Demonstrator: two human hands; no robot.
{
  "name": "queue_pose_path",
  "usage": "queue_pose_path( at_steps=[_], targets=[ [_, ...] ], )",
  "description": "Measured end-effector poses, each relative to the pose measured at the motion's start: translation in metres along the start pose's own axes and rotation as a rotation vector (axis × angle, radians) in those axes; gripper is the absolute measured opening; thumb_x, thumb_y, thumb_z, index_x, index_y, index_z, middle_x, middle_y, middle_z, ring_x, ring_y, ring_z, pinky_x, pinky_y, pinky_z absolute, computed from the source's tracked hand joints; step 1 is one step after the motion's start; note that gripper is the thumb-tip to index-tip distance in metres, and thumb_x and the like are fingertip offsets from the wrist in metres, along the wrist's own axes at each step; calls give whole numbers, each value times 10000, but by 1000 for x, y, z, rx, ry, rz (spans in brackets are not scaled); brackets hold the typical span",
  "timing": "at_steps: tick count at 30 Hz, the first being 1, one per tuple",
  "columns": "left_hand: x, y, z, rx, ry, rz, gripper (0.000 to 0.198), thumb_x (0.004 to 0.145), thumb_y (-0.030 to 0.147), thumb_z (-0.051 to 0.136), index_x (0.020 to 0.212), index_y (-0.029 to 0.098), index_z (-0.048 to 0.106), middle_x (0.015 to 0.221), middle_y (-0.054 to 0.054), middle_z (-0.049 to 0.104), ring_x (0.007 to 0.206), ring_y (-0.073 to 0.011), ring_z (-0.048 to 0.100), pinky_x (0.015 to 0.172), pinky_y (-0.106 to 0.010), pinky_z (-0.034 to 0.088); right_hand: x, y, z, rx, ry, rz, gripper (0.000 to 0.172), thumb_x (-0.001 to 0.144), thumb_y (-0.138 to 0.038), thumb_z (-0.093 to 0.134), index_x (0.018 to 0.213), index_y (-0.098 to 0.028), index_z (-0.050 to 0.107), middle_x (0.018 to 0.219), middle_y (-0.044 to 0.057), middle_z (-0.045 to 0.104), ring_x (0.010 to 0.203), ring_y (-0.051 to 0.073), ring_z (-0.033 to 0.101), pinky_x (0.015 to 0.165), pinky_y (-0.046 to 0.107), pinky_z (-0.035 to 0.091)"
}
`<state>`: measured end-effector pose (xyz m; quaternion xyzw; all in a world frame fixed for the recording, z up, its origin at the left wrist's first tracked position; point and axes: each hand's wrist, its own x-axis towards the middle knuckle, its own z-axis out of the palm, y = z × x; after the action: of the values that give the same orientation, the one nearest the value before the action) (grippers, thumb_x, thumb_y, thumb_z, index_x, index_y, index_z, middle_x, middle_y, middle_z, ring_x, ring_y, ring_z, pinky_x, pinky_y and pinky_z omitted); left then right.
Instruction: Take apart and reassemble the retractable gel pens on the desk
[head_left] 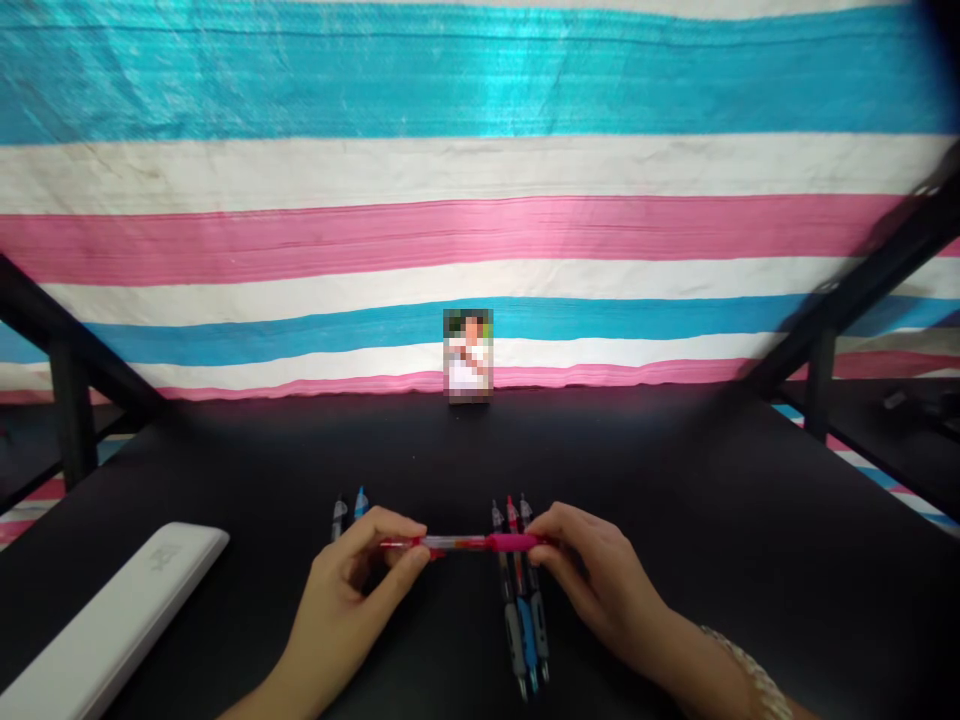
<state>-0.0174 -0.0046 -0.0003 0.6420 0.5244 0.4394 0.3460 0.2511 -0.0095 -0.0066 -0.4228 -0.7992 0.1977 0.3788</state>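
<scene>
A clear pen with a pink grip (465, 543) is held level between my two hands, above the black table. My left hand (352, 590) pinches its red end between thumb and fingers. At the other end, the fingertips of my right hand (592, 565) close on the pink grip. Below and beside the right hand lie several pens side by side; one has a blue grip (529, 635), another a grey grip (514, 640). Past my left hand, a black-topped pen (339, 518) and a blue-topped pen (361, 501) show only their upper ends.
On the left of the black table (637, 450) lies a long white case (120, 620). A small blurred picture card (469, 357) stands at the back edge. Black metal bars (821, 385) flank the table, and a striped tarp (480, 230) hangs behind it.
</scene>
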Motion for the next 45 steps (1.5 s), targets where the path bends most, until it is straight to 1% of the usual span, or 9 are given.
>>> queue_pose_path(
  at_steps=[3,5,7,14,19,24,29,34,45],
  targets=[
    [0,-1,-1,-14,-16,4,64,827,285,715,856,230,730,718,6,703,597,-141,659,570,-201,526,2,-2,-3,-8,-49,-23,209,1031,-270,492,863,-217,605,695,9,588,610,162,561,567,259,417],
    [-1,-4,-1,-17,-9,-5,72,834,296,715,873,237,729,723,12,690,608,-140,650,575,-201,519,0,0,0,-3,-49,-2,88,1000,-274,562,1052,-221,610,767,14,623,623,160,572,583,257,436],
    [-1,-8,-1,-28,0,-25,90,846,318,709,889,241,727,706,20,662,610,-141,633,571,-204,510,-3,3,3,-8,-22,24,227,970,-210,597,1191,-235,549,861,18,648,622,145,568,590,245,445],
    [-2,-9,1,-77,-7,-54,93,849,332,714,885,247,726,671,27,651,595,-137,615,568,-200,492,0,-1,-2,-16,-20,-75,155,1027,-199,467,916,-216,574,729,0,589,622,148,554,577,245,420],
    [-1,-7,1,-98,-1,-72,113,844,358,725,889,255,731,698,23,660,607,-137,623,591,-201,504,1,0,0,-41,2,-56,147,1024,-259,511,1149,-202,560,817,21,643,610,146,559,576,243,449],
    [-1,-9,0,-101,-4,-70,103,835,346,740,888,258,729,659,27,651,601,-135,613,571,-186,482,1,0,1,-49,-40,-72,152,1030,-189,456,924,-208,564,740,1,594,621,144,547,585,240,423],
    [0,-6,0,-111,23,-70,108,827,348,742,879,254,732,663,23,664,590,-134,620,578,-188,495,3,-1,-1,-82,-18,-87,119,1033,-290,518,1040,-188,578,772,13,612,634,148,547,590,242,420],
    [0,-1,1,-96,1,-63,107,817,339,736,849,237,731,640,14,671,563,-142,626,544,-196,501,3,-2,0,-111,-40,-120,182,1051,-225,448,908,-194,555,718,1,566,615,144,512,570,242,380],
    [-1,3,4,-30,-7,144,85,831,189,697,874,255,730,657,30,686,530,-123,633,508,-172,512,-2,-3,-1,-181,-85,-144,291,1037,-171,375,756,-213,436,653,-13,472,608,160,420,568,287,284]
  ],
)
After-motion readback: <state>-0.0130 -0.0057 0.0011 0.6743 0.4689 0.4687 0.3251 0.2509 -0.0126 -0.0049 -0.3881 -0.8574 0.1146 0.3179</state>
